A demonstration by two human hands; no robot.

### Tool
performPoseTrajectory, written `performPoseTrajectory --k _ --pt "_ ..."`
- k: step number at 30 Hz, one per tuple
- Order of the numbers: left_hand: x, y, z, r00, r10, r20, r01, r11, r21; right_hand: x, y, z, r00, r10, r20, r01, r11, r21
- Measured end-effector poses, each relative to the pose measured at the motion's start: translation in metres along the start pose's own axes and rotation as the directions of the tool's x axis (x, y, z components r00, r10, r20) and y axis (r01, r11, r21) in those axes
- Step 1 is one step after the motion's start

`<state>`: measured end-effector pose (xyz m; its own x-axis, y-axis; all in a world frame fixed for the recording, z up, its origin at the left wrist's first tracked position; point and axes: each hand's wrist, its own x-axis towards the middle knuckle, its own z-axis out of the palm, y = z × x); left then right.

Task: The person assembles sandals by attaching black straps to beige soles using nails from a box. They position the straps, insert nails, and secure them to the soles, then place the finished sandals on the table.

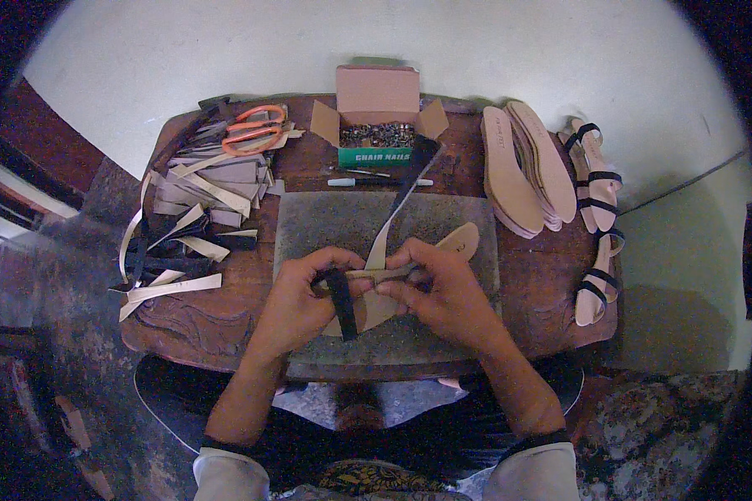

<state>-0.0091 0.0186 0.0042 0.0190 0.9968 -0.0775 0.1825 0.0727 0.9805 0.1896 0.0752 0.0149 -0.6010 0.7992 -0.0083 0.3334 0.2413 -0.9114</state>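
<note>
My left hand and my right hand meet over the grey mat. Pinched between them is a sole-like piece, seen nearly edge-on. A long strap, black on one face and pale on the other, rises from between my fingers toward the nail box. Below my left fingers hangs a short black strap. Under my hands a tan insole lies slanted on the mat, its middle hidden by my fingers. Whether the straps are fixed to the held piece I cannot tell.
A dark wooden table bears the mat. At left lie several cut straps and grey strips, with orange-handled scissors. Behind the mat are a pen and an open nail box. Stacked insoles and strapped sandals are right.
</note>
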Motion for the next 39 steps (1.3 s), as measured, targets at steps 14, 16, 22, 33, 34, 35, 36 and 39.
performPoseTrajectory --k 14,16,22,33,34,35,36,39 --pt "0.000 -0.001 0.001 0.999 0.051 -0.012 -0.051 0.999 -0.009 0.001 0.003 0.001 0.998 0.068 0.019 -0.070 0.990 0.123" --pt "0.000 0.000 0.001 0.999 0.037 -0.010 -0.037 0.999 -0.006 0.001 0.006 0.002 0.999 0.050 0.012 -0.051 0.991 0.126" --pt "0.000 0.001 0.000 0.999 0.039 -0.022 -0.039 0.999 0.032 0.004 0.009 0.004 0.999 -0.028 0.026 0.026 0.998 0.056" --pt "0.001 -0.002 0.001 0.997 0.061 -0.038 -0.060 0.997 0.045 0.004 0.010 0.007 1.000 0.000 -0.027 0.003 0.993 0.116" --pt "0.001 -0.002 0.001 0.998 0.056 -0.033 -0.055 0.998 0.044 0.004 0.009 0.007 1.000 0.005 -0.024 -0.002 0.994 0.107" --pt "0.001 -0.001 0.001 0.998 0.052 -0.027 -0.051 0.998 0.042 0.004 0.008 0.006 1.000 0.011 -0.023 -0.008 0.995 0.097" --pt "0.001 0.000 0.001 0.999 0.047 -0.021 -0.046 0.998 0.041 0.004 0.009 0.006 1.000 -0.011 -0.017 0.012 0.997 0.079" --pt "0.001 0.003 0.001 0.999 0.034 -0.021 -0.033 0.999 0.040 0.006 0.012 0.006 0.998 -0.061 -0.001 0.061 0.998 0.035"
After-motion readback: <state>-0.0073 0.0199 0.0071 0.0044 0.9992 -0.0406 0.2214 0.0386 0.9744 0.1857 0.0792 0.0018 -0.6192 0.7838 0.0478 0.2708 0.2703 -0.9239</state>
